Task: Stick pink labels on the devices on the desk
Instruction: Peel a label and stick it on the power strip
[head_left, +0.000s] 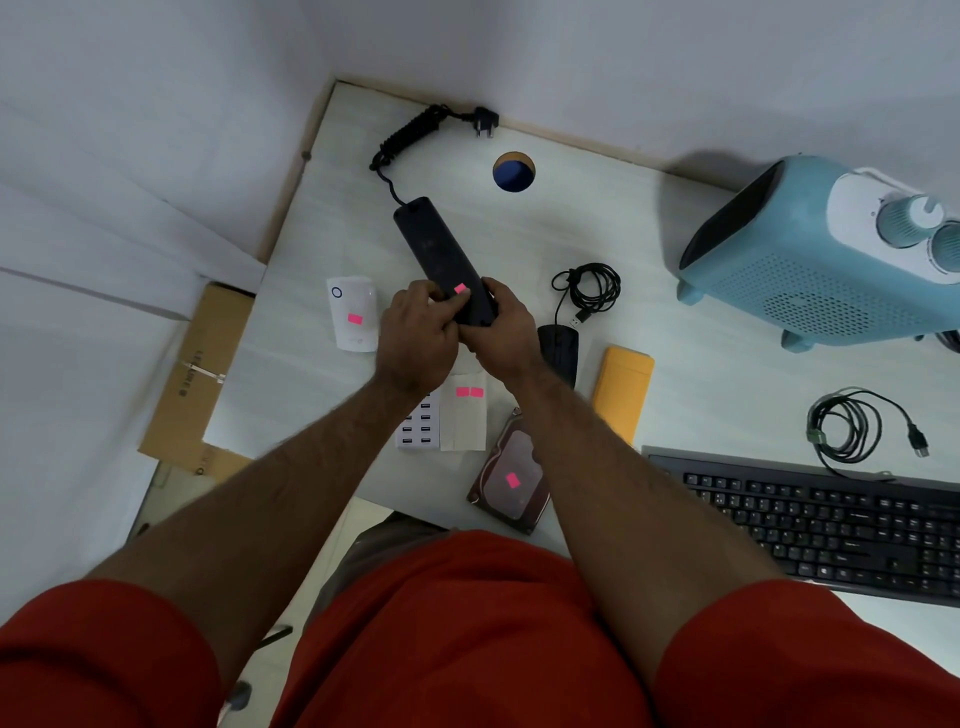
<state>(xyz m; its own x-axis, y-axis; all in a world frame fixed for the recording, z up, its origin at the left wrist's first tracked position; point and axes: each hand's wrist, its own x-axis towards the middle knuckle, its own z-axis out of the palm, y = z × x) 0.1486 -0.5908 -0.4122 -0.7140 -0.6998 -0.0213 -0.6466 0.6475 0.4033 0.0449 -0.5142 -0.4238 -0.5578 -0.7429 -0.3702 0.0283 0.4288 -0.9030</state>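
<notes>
Both hands meet at the near end of the black power strip, which lies slantwise across the desk with its coiled cord trailing off toward the back wall. The left hand has its fingers curled down onto the strip, pressing a pink label onto its top face, while the right hand wraps round the strip's end and steadies it. By my reckoning this label is just about on, only needing a last rub. Two devices are already done: the white plug-in unit just left of the hands wears a label, and so does the hard drive near the front edge of the desk. The label sheet lies under the forearms with two pink labels left on it that I can see. Still bare, as far as I can tell, are the white charging hub beside the sheet, the black mouse, the keyboard and the blue heater at the right, so I would put the job somewhere near halfway.
</notes>
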